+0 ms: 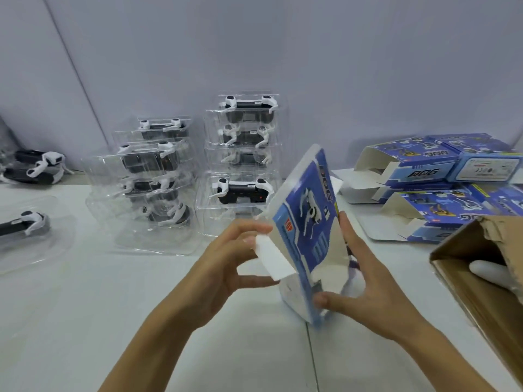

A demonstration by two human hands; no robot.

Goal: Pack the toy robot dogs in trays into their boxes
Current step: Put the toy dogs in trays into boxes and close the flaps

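While held upright above the white tabletop [113, 321], blue box [308, 219] gripped by both hands: left hand [226, 267] pinching the white end flap [271, 258] between thumb and fingers, right hand [365, 281] curled round the box's near edge, thumb low, fingers up its back. Farther back, two stacks of clear trays with black-and-white toy dogs, left stack [152, 176] leaning and untidy, right stack [243, 154] taller. At far left, one more trayed dog [25, 224] and loose dogs [36, 168] (partly cropped). At right, open blue boxes [424, 171] lying flat, beside a brown carton [467, 292] at the tabletop's edge.
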